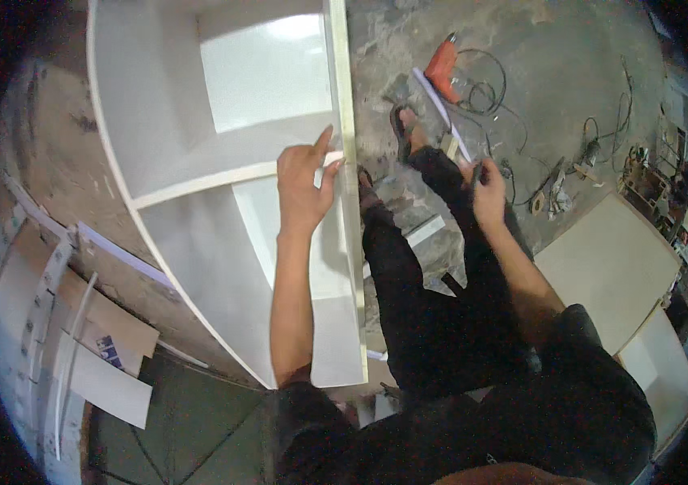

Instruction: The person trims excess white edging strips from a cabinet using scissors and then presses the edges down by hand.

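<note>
A white box-shaped cabinet carcass (176,192) with a divider across it takes up the left and middle of the view. My left hand (303,190) is over the spot where the divider meets the long right-hand edge. Its index finger is stretched out and the thumb stands apart, with nothing visibly held. Beside my right knee, my right hand (487,194) has its fingers closed on something small and dark that I cannot make out. A narrow pale strip (438,105) runs from the floor up toward these fingers; whether they grip it is unclear.
On the concrete floor ahead lies an orange power drill (442,71) with its looped cord (504,77). Pale panels (611,263) lean at the right, near cluttered tools. More boards and strips (109,380) are at the lower left. My legs stand right of the cabinet.
</note>
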Tool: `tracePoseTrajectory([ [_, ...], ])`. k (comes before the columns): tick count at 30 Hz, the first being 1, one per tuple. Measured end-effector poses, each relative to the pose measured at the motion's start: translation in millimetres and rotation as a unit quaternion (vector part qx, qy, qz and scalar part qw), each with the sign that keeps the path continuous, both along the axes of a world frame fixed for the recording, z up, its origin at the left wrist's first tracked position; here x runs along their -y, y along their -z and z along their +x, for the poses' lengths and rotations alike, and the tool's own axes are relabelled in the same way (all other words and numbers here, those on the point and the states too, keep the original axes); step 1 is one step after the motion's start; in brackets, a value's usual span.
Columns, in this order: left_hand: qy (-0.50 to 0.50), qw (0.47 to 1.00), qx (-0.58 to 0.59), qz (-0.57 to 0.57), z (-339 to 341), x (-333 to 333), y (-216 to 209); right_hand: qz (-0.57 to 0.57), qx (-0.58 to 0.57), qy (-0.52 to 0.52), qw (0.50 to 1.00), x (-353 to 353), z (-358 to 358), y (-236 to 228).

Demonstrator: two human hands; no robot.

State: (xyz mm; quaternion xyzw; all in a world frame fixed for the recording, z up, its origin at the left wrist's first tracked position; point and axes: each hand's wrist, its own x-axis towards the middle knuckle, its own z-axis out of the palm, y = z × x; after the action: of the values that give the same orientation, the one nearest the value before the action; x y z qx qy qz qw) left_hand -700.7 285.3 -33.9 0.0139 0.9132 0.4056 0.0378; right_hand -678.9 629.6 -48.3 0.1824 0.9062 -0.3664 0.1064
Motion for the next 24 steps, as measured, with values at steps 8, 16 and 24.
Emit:
tracePoseTrajectory([
  [8, -0.046, 0.992, 0.060, -0.098, 29.4, -18.9, -67.3, 0.126, 0.294, -0.077, 0.944, -177.5, -13.1, -102.7],
  [16, -0.192, 0.966, 0.173, 0.014, 45.4, -22.7, -155.8, 0.112, 0.221, -0.085, 0.965, -101.7, -92.8, -229.4],
  [24, -0.165, 0.976, 0.142, -0.007, -119.7, -59.5, -192.3, -0.068, 0.191, -0.226, 0.953, -95.8, -189.8, -237.9],
])
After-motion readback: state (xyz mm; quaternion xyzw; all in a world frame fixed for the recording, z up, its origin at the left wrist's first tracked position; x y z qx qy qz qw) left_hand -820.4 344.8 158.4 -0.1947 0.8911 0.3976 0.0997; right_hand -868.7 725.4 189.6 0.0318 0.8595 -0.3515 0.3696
